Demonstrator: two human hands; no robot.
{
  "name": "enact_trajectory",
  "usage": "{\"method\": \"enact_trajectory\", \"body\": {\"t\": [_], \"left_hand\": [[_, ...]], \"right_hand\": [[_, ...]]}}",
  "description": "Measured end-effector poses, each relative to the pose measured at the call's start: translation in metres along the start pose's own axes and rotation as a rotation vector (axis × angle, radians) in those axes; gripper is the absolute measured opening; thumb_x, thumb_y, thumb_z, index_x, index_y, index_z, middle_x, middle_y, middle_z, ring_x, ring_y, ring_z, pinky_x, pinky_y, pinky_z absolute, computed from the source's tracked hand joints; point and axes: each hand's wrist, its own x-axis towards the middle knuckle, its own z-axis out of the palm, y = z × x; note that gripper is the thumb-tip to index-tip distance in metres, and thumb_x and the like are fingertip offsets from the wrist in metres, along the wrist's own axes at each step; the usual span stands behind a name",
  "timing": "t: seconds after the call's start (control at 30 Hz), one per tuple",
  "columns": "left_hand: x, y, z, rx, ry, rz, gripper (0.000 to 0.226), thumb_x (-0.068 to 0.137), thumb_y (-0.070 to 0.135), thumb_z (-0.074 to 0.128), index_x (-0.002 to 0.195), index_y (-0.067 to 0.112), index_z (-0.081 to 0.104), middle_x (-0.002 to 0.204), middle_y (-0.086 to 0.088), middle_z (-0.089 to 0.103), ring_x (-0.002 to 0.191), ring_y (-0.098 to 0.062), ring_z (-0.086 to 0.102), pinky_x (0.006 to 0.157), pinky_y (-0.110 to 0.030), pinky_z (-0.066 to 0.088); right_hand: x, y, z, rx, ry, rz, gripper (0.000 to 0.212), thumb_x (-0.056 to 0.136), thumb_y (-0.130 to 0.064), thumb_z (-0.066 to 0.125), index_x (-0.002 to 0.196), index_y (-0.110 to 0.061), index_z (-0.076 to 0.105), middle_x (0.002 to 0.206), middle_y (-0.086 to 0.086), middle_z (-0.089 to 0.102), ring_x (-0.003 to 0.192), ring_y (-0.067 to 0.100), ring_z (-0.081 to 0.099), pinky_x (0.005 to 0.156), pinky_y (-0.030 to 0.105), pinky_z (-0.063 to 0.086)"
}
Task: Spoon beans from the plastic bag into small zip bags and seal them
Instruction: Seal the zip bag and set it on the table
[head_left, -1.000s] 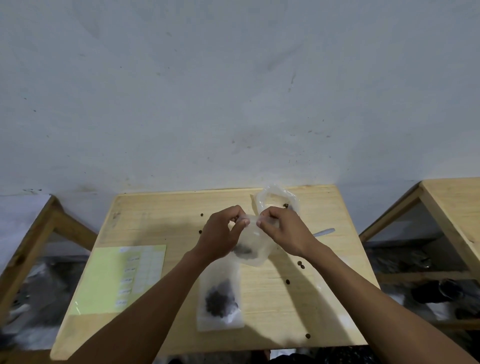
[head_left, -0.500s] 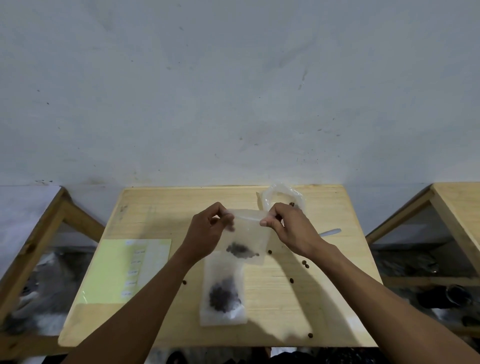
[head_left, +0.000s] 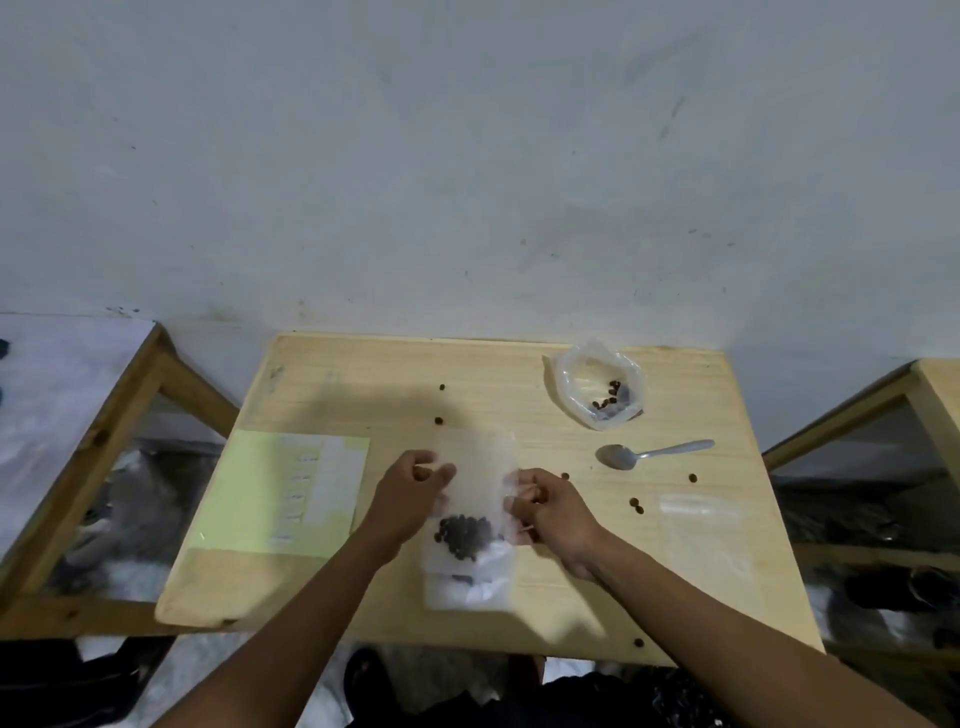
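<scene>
Progress, judged: well along. One filled zip bag (head_left: 470, 525), beans pooled dark in its lower half, lies at centre frame atop another bag (head_left: 467, 592) nearer the bottom edge; whether its strip is fully sealed cannot be told. Plastic bag (head_left: 597, 387), upper right, holds only a few beans. Spoon (head_left: 649, 453) lies idle just below it. Loose beans (head_left: 636, 504) scattered on the table (head_left: 363, 374). An empty zip bag (head_left: 704, 540) at right, probably next. Left hand (head_left: 410, 493) curled, pinching the filled bag's left edge; right hand (head_left: 550, 506) pinching its right edge. Bag sits between both hands.
</scene>
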Motion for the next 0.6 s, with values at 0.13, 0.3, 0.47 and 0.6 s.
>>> {"method": "enact_trajectory", "body": {"t": [0.13, 0.3, 0.47, 0.6], "left_hand": [[-0.011, -0.033, 0.004, 0.317, -0.076, 0.004, 0.055, 0.088, 0.029, 0.064, 0.138, 0.019, 0.046, 0.110, -0.004, 0.058, 0.096, -0.020, 0.060, 0.080, -0.032, 0.051], [-0.023, -0.044, 0.009, 0.398, -0.117, 0.132, 0.041, 0.085, 0.021, 0.065, 0.125, 0.014, 0.058, 0.103, -0.002, 0.066, 0.083, -0.011, 0.062, 0.067, -0.014, 0.051], [-0.023, -0.050, 0.008, 0.439, -0.134, 0.172, 0.026, 0.087, 0.016, 0.059, 0.112, 0.020, 0.058, 0.092, 0.005, 0.066, 0.073, 0.000, 0.060, 0.060, -0.014, 0.047], [-0.016, -0.047, 0.008, 0.410, -0.047, 0.163, 0.052, 0.081, 0.024, 0.060, 0.131, 0.024, 0.049, 0.116, -0.007, 0.061, 0.096, -0.021, 0.063, 0.085, -0.034, 0.056]], "right_hand": [[-0.005, 0.022, 0.007, -0.240, 0.073, -0.049, 0.030, 0.092, 0.000, 0.059, 0.114, -0.021, 0.057, 0.083, 0.008, 0.063, 0.067, 0.020, 0.063, 0.061, 0.034, 0.059], [-0.004, 0.043, 0.022, -0.583, 0.121, -0.134, 0.035, 0.092, -0.005, 0.052, 0.128, -0.008, 0.053, 0.117, 0.015, 0.059, 0.100, 0.029, 0.060, 0.084, 0.033, 0.049], [0.000, 0.050, 0.032, -0.688, 0.143, -0.034, 0.046, 0.096, -0.011, 0.048, 0.141, -0.007, 0.039, 0.133, 0.015, 0.044, 0.120, 0.036, 0.047, 0.097, 0.030, 0.040], [-0.001, 0.044, 0.020, -0.727, 0.119, -0.113, 0.023, 0.094, -0.012, 0.045, 0.115, -0.007, 0.053, 0.104, 0.011, 0.047, 0.098, 0.029, 0.049, 0.085, 0.030, 0.042]]}}
